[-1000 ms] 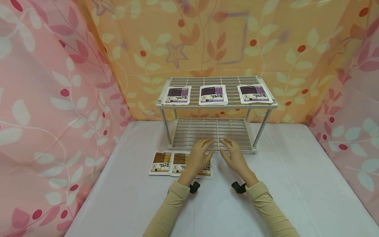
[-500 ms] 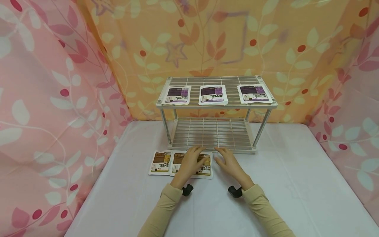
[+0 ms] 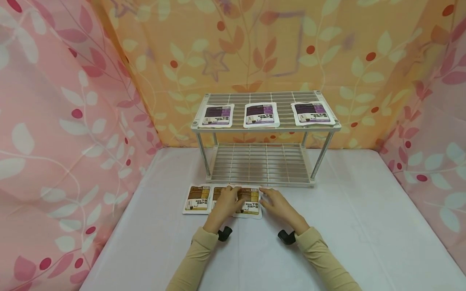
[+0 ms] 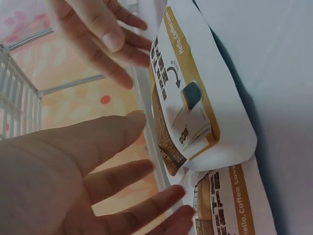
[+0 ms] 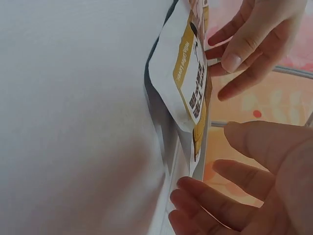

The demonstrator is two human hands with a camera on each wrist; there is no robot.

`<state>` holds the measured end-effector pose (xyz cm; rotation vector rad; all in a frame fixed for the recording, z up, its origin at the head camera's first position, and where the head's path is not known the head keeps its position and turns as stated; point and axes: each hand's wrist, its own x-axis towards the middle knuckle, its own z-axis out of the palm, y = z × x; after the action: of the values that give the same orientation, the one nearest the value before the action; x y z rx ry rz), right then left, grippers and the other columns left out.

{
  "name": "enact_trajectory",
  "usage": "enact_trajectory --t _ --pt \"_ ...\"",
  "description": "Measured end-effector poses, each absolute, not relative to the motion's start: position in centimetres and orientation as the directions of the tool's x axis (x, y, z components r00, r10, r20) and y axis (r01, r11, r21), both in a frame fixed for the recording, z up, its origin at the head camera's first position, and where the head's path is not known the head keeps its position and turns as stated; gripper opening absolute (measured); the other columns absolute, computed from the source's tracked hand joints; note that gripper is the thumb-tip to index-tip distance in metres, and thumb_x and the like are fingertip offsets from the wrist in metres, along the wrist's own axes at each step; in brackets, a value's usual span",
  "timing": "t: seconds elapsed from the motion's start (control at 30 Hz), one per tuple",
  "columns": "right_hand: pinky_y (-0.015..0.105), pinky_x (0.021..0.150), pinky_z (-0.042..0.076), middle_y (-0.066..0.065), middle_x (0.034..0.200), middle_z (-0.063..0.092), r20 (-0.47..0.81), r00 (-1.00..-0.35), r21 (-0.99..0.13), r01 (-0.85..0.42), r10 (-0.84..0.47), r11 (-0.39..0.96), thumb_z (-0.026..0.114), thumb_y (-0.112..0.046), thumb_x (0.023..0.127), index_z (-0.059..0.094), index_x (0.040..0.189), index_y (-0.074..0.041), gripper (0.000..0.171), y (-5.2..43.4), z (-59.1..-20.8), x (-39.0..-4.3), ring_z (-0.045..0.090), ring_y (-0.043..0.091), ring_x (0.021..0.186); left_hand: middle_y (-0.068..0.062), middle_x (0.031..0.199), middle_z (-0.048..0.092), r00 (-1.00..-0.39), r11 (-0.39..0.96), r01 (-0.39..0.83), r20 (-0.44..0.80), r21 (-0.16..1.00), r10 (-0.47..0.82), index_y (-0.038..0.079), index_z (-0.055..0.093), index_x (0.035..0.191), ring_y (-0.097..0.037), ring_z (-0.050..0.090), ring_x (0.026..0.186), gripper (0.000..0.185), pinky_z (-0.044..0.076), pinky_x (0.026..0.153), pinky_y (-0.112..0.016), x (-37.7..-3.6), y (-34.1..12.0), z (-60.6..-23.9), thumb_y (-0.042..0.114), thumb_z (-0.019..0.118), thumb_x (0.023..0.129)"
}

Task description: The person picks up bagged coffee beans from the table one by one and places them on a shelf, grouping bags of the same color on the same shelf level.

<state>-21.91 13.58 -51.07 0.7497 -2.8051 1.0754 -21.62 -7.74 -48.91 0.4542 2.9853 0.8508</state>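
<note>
Brown "Hello, Coffee Lover" packet (image 4: 188, 112), hands (image 3: 251, 204) beside

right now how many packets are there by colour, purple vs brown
purple packets: 3, on the top shelf of the rack: left, middle, right
brown packets: 3, on the table in front of the rack: left, middle partly under the left hand, right
total: 6
</note>
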Motion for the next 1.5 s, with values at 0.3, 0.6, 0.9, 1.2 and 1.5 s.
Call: enact_trajectory --t 0.3,0.6,0.9,1.2,1.5 --pt "0.047 0.084 0.048 0.022 0.11 0.061 0.192 -0.846 -0.608 -0.5 -0.497 0.616 0.06 -0.011 0.088 0.052 0.124 0.008 0.041 13.1 -51.3 -21.5 0.059 0.032 0.098 -0.021 0.116 0.057 -0.962 0.823 0.225 -0.016 0.522 0.274 0.004 0.051 0.131 -0.042 0.046 0.116 0.051 0.047 0.086 -0.05 -21.4 -8.1 -48.6 0.028 0.064 0.087" --pt "0.044 0.08 0.049 0.018 0.104 0.062 0.192 -0.855 -0.598 -0.491 -0.481 0.634 0.061 -0.013 0.089 0.052 0.126 0.006 0.043 12.8 -51.3 -21.1 0.059 0.028 0.094 -0.027 0.13 0.048 -0.956 0.813 0.228 -0.036 0.535 0.291 0.005 0.05 0.132 -0.046 0.042 0.122 0.053 0.041 0.094 -0.056 -21.3 -8.0 -48.4 0.029 0.064 0.087" --pt "0.038 0.074 0.05 0.014 0.102 0.058 0.171 -0.881 -0.608 -0.447 -0.441 0.656 0.064 -0.014 0.087 0.05 0.129 0.004 0.048 12.8 -51.2 -20.7 0.058 0.022 0.087 -0.025 0.127 0.052 -0.945 0.792 0.255 -0.029 0.555 0.325 0.004 0.05 0.132 -0.042 0.048 0.118 0.054 0.045 0.092 -0.052 -21.3 -7.8 -48.3 0.028 0.064 0.087" --pt "0.025 0.065 0.05 0.021 0.109 0.054 0.174 -0.907 -0.658 -0.397 -0.383 0.64 0.066 -0.008 0.083 0.047 0.131 0.004 0.053 13.4 -50.7 -20.9 0.057 0.019 0.079 -0.017 0.112 0.055 -0.938 0.769 0.26 -0.036 0.584 0.344 0.007 0.043 0.138 -0.027 0.059 0.092 0.06 0.052 0.074 -0.039 -21.6 -7.2 -48.1 0.03 0.064 0.087" --pt "0.027 0.065 0.048 0.024 0.112 0.052 0.195 -0.913 -0.648 -0.394 -0.358 0.652 0.069 -0.007 0.08 0.045 0.132 0.006 0.059 14.5 -50.3 -21.4 0.055 0.02 0.079 -0.018 0.121 0.048 -0.927 0.731 0.265 -0.041 0.629 0.372 0.009 0.04 0.14 -0.023 0.054 0.09 0.066 0.05 0.074 -0.037 -22.1 -5.9 -48.3 0.027 0.07 0.083"
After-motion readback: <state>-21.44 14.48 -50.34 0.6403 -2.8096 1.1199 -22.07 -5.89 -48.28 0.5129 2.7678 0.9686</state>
